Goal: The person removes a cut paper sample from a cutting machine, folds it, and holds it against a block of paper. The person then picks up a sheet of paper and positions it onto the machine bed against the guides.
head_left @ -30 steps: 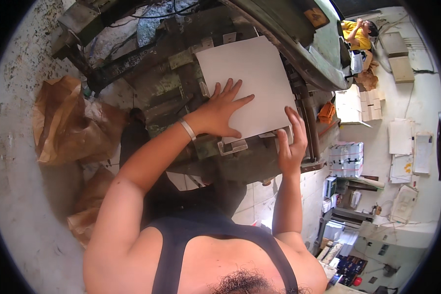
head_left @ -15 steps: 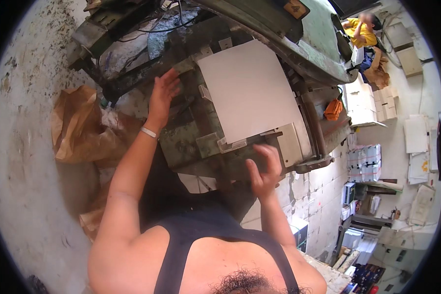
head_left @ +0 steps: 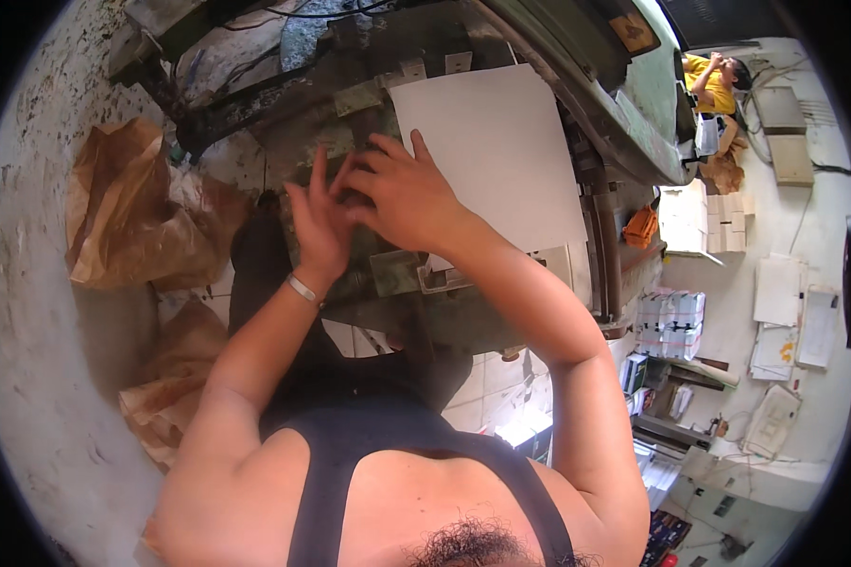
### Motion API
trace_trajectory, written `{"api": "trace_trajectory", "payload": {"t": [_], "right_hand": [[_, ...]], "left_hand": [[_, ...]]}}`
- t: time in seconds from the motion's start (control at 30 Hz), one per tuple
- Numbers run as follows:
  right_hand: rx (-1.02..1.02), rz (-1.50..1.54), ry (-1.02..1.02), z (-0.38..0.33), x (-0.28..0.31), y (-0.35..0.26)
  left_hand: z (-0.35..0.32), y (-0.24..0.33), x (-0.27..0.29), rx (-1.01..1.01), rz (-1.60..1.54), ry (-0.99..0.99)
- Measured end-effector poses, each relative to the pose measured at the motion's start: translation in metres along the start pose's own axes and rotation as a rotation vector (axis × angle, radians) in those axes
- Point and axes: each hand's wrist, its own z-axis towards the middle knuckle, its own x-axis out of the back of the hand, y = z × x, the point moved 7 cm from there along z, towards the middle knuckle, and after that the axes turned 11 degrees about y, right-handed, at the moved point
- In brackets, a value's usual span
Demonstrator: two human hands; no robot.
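A large white sheet of paper (head_left: 501,156) lies on the worn green bed (head_left: 369,99) of a machine. My right hand (head_left: 402,194) reaches across the sheet's left edge, its fingers spread and nothing visible in them. Close beside it, my left hand (head_left: 321,227) is raised with fingers apart over the left part of the bed, wearing a pale band at the wrist. The fingers of the two hands overlap in the picture; whether they touch I cannot tell. Small metal stops (head_left: 459,62) stand along the far edge of the paper.
The machine's heavy green upper body (head_left: 652,113) overhangs at the far right. Crumpled brown paper (head_left: 123,217) lies on the left beside the wall. An orange object (head_left: 640,227) sits right of the bed. Farther off are a person in yellow (head_left: 714,90) and strapped bundles (head_left: 671,321).
My right hand has swung left from the near side of the sheet to beside my left hand. My left hand has come slightly nearer. The sheet stays on the bed.
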Motion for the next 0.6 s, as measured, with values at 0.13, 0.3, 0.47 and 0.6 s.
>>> {"api": "trace_trajectory", "payload": {"t": [0.13,0.3,0.47,0.6], "right_hand": [[-0.002,-0.001,0.043,0.008,-0.006,0.001],[-0.041,-0.072,0.160,0.013,-0.014,0.000],[-0.039,-0.031,0.202,0.018,-0.011,-0.004],[-0.024,-0.046,0.232,0.018,-0.011,-0.003]], "left_hand": [[-0.009,-0.015,0.009,-0.091,0.036,0.005],[-0.002,-0.006,0.006,-0.019,0.024,0.113],[0.008,-0.007,0.036,0.063,0.314,-0.076],[0.005,-0.003,0.027,0.159,0.258,-0.079]]}}
